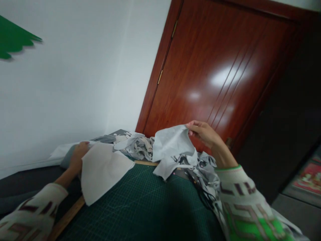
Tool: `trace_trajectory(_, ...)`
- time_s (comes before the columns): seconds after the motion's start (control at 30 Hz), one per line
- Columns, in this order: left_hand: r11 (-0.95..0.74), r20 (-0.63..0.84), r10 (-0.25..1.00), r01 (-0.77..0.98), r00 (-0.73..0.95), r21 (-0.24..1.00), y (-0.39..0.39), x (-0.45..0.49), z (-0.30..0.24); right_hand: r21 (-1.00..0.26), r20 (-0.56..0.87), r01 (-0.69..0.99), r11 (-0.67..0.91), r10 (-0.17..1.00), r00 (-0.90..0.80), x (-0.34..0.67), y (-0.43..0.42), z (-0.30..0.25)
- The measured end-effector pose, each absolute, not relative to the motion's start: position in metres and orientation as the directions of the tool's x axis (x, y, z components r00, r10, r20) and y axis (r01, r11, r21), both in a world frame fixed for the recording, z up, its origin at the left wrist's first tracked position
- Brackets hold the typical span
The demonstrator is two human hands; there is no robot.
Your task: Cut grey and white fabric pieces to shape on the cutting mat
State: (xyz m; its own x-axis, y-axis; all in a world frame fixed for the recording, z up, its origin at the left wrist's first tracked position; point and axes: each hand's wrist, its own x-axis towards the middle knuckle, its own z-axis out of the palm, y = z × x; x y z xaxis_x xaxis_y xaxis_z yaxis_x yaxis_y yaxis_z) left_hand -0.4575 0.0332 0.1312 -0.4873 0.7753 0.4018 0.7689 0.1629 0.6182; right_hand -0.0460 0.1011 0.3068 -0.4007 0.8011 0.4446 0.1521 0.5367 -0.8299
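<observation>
- the green cutting mat covers the work surface, with a wooden strip along its left edge; it lies below and between both hands.
- the heap of fabric scraps sits at the far edge of the mat, between the two hands and in front of the red-brown door.
- the white fabric sheet lies flat at the mat's left corner, its long axis running from the far left toward the near edge; it drapes over the strip.
- the grey fabric piece hangs above the heap, its upper right corner raised and the rest trailing down and left.
- the right hand is the nearer hand to this piece: thumb and fingers are pinched together on that upper corner.
- the left hand rests at the far left edge of the white sheet; its fingers are partly hidden, so their spread cannot be told.
</observation>
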Motion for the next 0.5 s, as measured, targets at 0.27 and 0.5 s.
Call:
trace_trajectory(0.27, -0.107, 0.523, 0.754, 0.712, -0.396, 0.694, 0.002, -0.388, 0.196, -0.864, 0.161, 0.286, 0.415, 0.765, -0.624, -0.021, 0.025, 0.305)
trace_trajectory(0.5, -0.578, 0.395, 0.793, 0.369, 0.463, 0.728, -0.032, -0.272, 0.189, -0.822, 0.073, 0.301, 0.484, 0.613, -0.787, -0.027, -0.014, 0.280)
